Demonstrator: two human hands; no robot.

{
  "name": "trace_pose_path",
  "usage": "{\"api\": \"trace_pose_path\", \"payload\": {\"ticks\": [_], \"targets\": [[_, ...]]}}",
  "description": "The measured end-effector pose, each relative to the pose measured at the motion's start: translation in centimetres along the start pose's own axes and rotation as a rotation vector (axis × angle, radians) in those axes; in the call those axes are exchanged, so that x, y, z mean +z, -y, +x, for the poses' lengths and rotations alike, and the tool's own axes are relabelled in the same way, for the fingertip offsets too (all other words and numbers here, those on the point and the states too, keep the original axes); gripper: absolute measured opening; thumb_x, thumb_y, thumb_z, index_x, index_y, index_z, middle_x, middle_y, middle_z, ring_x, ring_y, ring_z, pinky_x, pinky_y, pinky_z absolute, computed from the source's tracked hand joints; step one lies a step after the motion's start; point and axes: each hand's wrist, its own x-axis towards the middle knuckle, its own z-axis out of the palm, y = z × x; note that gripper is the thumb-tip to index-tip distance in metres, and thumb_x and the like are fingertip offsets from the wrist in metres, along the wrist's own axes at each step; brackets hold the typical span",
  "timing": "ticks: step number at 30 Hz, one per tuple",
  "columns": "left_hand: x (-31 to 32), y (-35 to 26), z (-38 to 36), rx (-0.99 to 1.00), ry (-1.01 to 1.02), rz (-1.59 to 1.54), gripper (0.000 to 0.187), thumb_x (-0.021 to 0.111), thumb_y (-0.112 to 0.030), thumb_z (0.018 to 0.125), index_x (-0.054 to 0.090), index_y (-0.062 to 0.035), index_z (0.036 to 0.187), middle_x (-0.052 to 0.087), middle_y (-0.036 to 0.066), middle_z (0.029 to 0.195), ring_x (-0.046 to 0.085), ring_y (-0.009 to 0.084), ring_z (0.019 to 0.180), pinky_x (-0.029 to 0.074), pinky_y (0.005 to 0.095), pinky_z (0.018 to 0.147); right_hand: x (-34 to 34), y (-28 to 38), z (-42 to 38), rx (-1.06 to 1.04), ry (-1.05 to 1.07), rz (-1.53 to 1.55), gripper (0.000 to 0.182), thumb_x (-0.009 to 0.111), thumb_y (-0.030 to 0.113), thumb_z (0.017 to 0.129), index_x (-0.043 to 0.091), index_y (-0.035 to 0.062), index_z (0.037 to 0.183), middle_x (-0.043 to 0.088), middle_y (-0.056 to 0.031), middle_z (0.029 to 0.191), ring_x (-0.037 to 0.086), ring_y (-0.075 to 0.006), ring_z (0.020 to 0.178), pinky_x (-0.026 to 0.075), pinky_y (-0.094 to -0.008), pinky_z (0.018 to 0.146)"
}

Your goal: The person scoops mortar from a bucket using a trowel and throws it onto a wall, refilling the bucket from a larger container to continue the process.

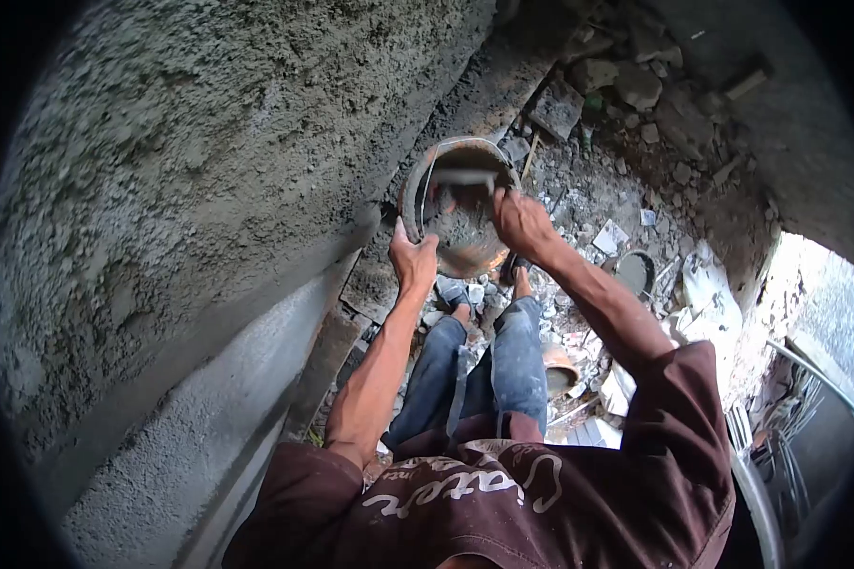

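A mortar-smeared bucket is tilted in front of me beside the rough wall, with wet grey mortar inside. My left hand is closed on its near left rim, thumb at the inner edge. A thin wire handle runs along the left and top of the opening. My right hand is closed at the right side of the opening, holding what looks like a trowel. Its grey blade reaches across the bucket's mouth, slightly blurred, and the fingers hide its grip.
A coarse mortar-covered wall rises on the left above a smoother grey face. Broken stones and rubble cover the ground. To the right lie another round container, a white sack, an orange-brown bucket and metal rods.
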Motion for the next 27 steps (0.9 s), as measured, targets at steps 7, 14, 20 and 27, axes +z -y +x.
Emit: {"api": "trace_pose_path", "payload": {"ticks": [7,14,20,27], "targets": [[-3.4,-0.3,-2.3,0.141,-0.045,0.110,0.061,0.058,-0.008,0.068,0.042,0.0146,0.123,0.063,0.019,0.096,0.061,0.0220,0.084,0.047,0.0317,0.078,1.9,3.2,-3.7,-0.301,-0.130,-0.270,0.013,0.054,0.015,0.077,0.058,0.0031,0.078,0.058,-0.0130,0.066,0.059,-0.0238,0.058,0.046,-0.0371,0.046],[-3.9,-3.9,-3.8,0.199,0.012,0.063,0.046,0.056,-0.006,0.070,0.051,0.0110,0.112,0.063,0.011,0.084,0.058,0.0167,0.074,0.048,0.0296,0.072,-0.1,-1.4,-3.1,0.188,0.533,0.724,0.031,0.053,0.032,0.087,0.060,0.0030,0.098,0.059,-0.0128,0.078,0.058,-0.0237,0.074,0.048,-0.0362,0.068],[-3.8,-2.8,-2.6,0.215,0.164,-0.121,0.042,0.057,-0.005,0.073,0.052,0.0064,0.113,0.061,0.010,0.100,0.057,0.0165,0.090,0.045,0.0295,0.084,-0.8,2.9,-4.7,0.535,0.612,1.490,0.029,0.061,0.030,0.086,0.061,0.0048,0.100,0.057,-0.0020,0.068,0.053,-0.0104,0.047,0.043,-0.0239,0.041],[1.3,-4.1,-0.3,0.087,0.141,-0.277,0.044,0.056,-0.002,0.073,0.048,0.0011,0.116,0.055,0.005,0.107,0.050,0.0142,0.097,0.038,0.0284,0.091,-2.1,0.1,-4.5,0.430,0.543,1.877,0.028,0.059,0.020,0.087,0.051,0.0036,0.108,0.052,-0.0021,0.066,0.051,-0.0097,0.047,0.043,-0.0228,0.043]]}}
